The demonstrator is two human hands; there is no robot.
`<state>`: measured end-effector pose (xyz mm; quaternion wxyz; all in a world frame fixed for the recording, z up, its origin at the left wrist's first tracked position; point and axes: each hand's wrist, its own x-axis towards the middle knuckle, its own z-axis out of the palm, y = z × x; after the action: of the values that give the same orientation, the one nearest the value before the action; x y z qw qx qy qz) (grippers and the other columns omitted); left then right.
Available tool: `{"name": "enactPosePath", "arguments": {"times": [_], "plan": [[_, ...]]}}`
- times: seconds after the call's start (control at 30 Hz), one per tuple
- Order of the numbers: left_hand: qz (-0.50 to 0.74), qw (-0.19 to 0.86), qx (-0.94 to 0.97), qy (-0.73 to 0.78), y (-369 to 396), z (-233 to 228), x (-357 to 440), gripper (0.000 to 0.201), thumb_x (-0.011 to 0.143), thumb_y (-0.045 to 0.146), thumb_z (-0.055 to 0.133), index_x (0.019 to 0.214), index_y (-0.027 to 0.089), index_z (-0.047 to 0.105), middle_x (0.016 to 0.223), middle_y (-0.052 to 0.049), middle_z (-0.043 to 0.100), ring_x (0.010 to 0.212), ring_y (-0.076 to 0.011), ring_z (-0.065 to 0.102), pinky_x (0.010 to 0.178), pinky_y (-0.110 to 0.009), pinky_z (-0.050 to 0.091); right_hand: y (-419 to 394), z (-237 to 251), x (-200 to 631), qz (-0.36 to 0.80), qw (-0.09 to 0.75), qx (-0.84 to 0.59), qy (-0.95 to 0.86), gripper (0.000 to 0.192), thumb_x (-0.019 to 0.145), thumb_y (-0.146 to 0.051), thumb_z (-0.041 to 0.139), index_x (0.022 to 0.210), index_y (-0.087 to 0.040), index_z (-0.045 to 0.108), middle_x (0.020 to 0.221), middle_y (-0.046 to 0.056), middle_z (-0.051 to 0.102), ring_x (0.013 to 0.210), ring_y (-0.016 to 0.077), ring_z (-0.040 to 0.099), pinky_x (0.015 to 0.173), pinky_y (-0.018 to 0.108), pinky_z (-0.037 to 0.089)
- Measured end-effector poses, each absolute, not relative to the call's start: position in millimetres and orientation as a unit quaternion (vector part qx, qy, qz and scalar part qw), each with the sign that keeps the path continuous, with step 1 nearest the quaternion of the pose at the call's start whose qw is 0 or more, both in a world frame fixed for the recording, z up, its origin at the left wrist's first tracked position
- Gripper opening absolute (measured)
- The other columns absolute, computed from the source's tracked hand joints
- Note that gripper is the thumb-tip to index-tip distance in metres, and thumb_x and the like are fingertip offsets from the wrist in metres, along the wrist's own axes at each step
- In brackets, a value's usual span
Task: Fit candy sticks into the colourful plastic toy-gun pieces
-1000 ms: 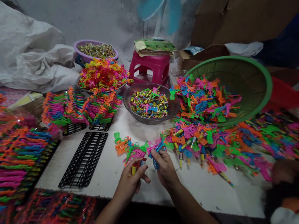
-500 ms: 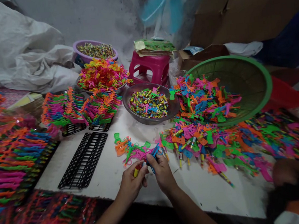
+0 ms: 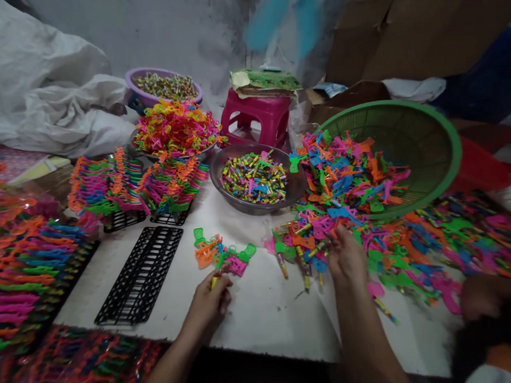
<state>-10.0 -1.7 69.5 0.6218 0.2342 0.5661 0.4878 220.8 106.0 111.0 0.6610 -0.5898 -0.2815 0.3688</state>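
My left hand (image 3: 209, 303) is closed over the table, holding a small yellow tube (image 3: 216, 280) whose tip shows between thumb and fingers. Just beyond it lies a small cluster of orange, green and pink plastic toy guns (image 3: 234, 259). My right hand (image 3: 347, 258) reaches over the near edge of a larger heap of toy guns (image 3: 304, 241), some with striped tubes sticking out. Its thumb and fingers look apart at the heap. A blue toy gun (image 3: 338, 212) lies just past the fingertips.
Black slotted racks (image 3: 140, 276) lie left, near filled racks (image 3: 98, 187). A metal bowl (image 3: 261, 209) of tubes stands in the middle, and a green basket (image 3: 455, 144) tips tospilling toy guns at right. Another person's arm (image 3: 483, 296) rests at the right edge.
My right hand has moved right, away from my left hand to the heap; the blue toy gun has left its grip. My left hand has drawn slightly left, still holding the tube.
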Motion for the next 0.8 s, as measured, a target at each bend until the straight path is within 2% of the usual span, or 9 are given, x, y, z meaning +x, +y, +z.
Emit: {"name": "enactPosePath", "arguments": {"times": [0.07,0.13,0.23,0.27,0.33,0.43,0.57,0.7,0.8], "plan": [[0.49,0.644,0.213,0.547,-0.9,64.0,-10.4,0.044,0.07,0.036,0.059,0.107,0.014,0.052,0.053,0.006,0.049,0.036,-0.004,0.042,0.034,-0.014,0.027,105.4,97.1,201.8,0.365,0.607,-0.58,-0.402,0.027,0.068,-0.037,0.059,0.087,-0.019,0.062,0.081,0.002,0.064,0.074,0.0143,0.057,0.066,0.028,0.044],[0.49,0.658,0.211,0.532,-1.2,63.6,-6.9,0.051,0.066,0.034,0.064,0.11,0.016,0.048,0.06,0.004,0.054,0.044,-0.0066,0.051,0.037,-0.015,0.033,100.1,80.9,169.3,0.359,0.474,-0.529,-0.606,0.025,0.072,-0.031,0.057,0.094,-0.02,0.063,0.098,0.006,0.063,0.093,0.0184,0.054,0.081,0.034,0.04],[0.495,0.654,0.229,0.523,-2.7,70.0,-5.9,0.05,0.064,0.037,0.065,0.106,0.018,0.045,0.072,0.0,0.058,0.053,-0.0112,0.059,0.039,-0.016,0.037,96.8,64.2,130.9,0.271,0.267,-0.473,-0.795,0.026,0.071,-0.023,0.06,0.097,-0.02,0.062,0.117,0.008,0.054,0.114,0.0241,0.039,0.094,0.041,0.026],[0.498,0.646,0.234,0.529,-3.1,72.6,-8.1,0.046,0.064,0.038,0.065,0.101,0.017,0.046,0.074,-0.001,0.059,0.056,-0.0122,0.061,0.039,-0.017,0.038,97.4,61.9,125.6,0.239,0.221,-0.474,-0.818,0.023,0.07,-0.023,0.062,0.093,-0.02,0.063,0.117,0.008,0.054,0.115,0.0252,0.037,0.095,0.042,0.023],[0.502,0.627,0.237,0.547,-3.7,76.0,-15.1,0.04,0.064,0.038,0.065,0.093,0.016,0.049,0.074,-0.001,0.058,0.06,-0.0124,0.061,0.039,-0.016,0.039,98.9,60.7,125.2,0.205,0.166,-0.489,-0.831,0.011,0.072,-0.026,0.061,0.08,-0.019,0.064,0.103,0.008,0.06,0.106,0.0244,0.045,0.09,0.039,0.027],[0.508,0.619,0.228,0.554,-3.4,72.6,-22.2,0.038,0.066,0.04,0.063,0.093,0.016,0.051,0.07,0.001,0.056,0.055,-0.0104,0.059,0.033,-0.014,0.035,94.8,61.8,135.2,0.215,0.158,-0.521,-0.811,0.019,0.078,-0.035,0.054,0.072,-0.018,0.062,0.078,0.005,0.062,0.083,0.0195,0.053,0.078,0.032,0.034],[0.505,0.624,0.214,0.556,-1.1,58.4,-14.9,0.038,0.068,0.043,0.06,0.094,0.017,0.05,0.073,-0.001,0.059,0.049,-0.0095,0.057,0.028,-0.012,0.028,73.1,57.9,139.2,0.179,0.179,-0.584,-0.771,0.033,0.072,-0.05,0.055,0.085,-0.02,0.062,0.09,0.008,0.059,0.089,0.0242,0.05,0.078,0.036,0.033],[0.501,0.597,0.251,0.574,0.9,54.1,-8.7,0.036,0.07,0.042,0.059,0.095,0.016,0.054,0.068,-0.001,0.059,0.054,-0.0104,0.057,0.031,-0.012,0.031,51.3,52.2,132.6,0.163,0.178,-0.627,-0.741,0.046,0.063,-0.055,0.061,0.089,-0.017,0.059,0.092,0.011,0.057,0.091,0.0276,0.049,0.075,0.036,0.036],[0.519,0.58,0.25,0.576,-0.5,55.7,-11.8,0.037,0.069,0.041,0.06,0.097,0.017,0.054,0.076,-0.002,0.058,0.061,-0.0122,0.059,0.031,-0.013,0.033,43.0,51.5,130.5,0.173,0.21,-0.656,-0.704,0.053,0.059,-0.056,0.063,0.094,-0.016,0.055,0.092,0.012,0.057,0.088,0.0272,0.051,0.074,0.036,0.037]]}}
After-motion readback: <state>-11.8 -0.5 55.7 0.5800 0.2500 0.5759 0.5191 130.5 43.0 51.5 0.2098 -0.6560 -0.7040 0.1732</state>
